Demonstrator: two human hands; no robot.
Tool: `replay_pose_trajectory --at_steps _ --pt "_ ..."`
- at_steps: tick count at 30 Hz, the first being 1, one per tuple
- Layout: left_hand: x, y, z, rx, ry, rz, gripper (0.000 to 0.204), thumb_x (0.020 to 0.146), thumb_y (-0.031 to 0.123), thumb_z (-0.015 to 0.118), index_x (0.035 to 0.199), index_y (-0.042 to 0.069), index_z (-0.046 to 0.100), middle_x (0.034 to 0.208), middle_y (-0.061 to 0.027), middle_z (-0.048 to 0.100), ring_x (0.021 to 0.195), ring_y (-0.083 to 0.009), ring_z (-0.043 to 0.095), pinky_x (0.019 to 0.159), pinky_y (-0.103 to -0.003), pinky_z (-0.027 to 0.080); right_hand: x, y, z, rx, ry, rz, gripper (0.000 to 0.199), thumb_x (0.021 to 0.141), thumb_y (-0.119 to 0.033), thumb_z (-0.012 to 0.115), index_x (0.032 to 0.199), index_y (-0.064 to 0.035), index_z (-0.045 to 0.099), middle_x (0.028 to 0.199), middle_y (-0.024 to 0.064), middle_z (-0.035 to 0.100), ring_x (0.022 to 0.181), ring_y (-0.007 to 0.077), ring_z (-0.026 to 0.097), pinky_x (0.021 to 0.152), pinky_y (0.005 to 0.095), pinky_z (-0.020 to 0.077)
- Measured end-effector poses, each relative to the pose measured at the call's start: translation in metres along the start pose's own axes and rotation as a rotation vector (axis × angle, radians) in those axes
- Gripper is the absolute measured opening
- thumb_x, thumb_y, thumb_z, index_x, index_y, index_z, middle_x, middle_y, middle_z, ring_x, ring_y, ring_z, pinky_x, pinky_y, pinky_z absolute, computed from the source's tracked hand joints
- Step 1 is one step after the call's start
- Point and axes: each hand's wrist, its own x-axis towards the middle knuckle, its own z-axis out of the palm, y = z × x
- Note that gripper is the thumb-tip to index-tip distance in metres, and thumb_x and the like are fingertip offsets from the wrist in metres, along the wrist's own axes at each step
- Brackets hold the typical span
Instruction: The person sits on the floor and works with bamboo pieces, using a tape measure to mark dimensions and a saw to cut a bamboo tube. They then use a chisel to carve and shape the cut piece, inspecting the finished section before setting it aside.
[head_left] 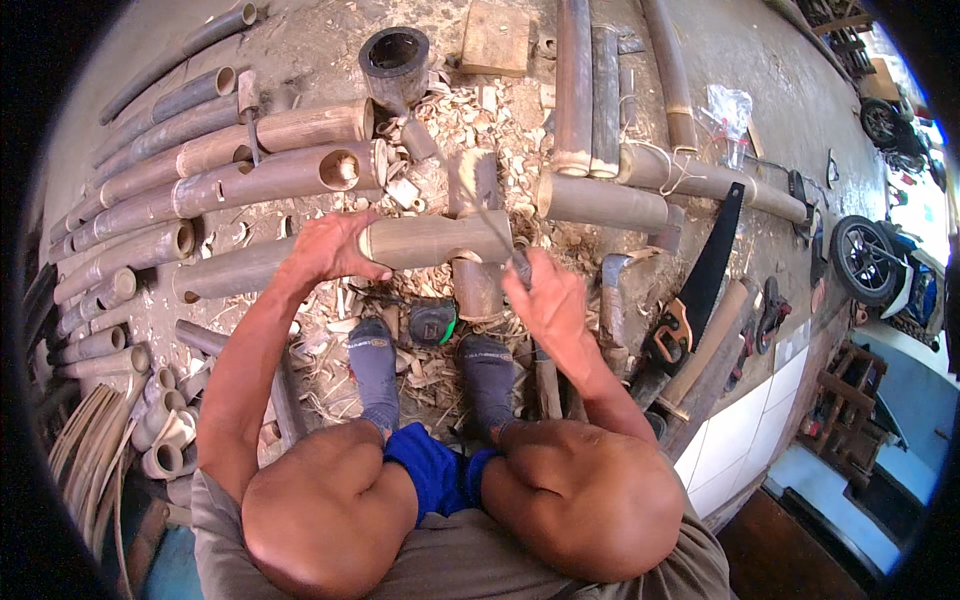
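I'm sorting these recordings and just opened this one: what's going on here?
A person squats on the ground, the left hand holding a long brown bamboo tube that lies across a shorter brown bamboo piece. The right hand grips a long, thin, dark-handled tool, its far end too blurred to identify. Pale wood chips litter the ground around the work.

Saw (714, 250) right of grip, motorbike wheel (866, 262) far right. Plastic bag (730, 108) beyond grip, rightward; wooden block (495, 40) straight beyond. White tiles (738, 432) below right.
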Motion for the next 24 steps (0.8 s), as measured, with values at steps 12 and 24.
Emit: replay_pose_trajectory --at_steps 12,24 --pt "-0.016 0.003 0.026 0.139 0.190 0.003 0.097 0.059 0.051 0.094 0.142 0.016 0.058 0.129 -0.0160 0.069 0.115 -0.0384 0.068 0.099 -0.052 0.054 0.006 -0.017 -0.010 0.087 0.027 -0.047 0.026 0.090 -0.024 0.073 0.098 -0.0004 0.064 0.085 0.0247 0.071 0.071 0.0479 0.069 0.062 0.0544 0.0547" --pt "-0.023 0.009 0.031 0.213 0.287 0.045 0.092 0.059 0.046 0.094 0.140 0.017 0.059 0.124 -0.0106 0.069 0.119 -0.0327 0.066 0.101 -0.049 0.053 0.004 -0.015 -0.014 0.058 0.137 -0.202 0.022 0.087 -0.017 0.075 0.098 -0.0015 0.064 0.078 0.0213 0.068 0.067 0.0438 0.069 0.058 0.0500 0.0547"
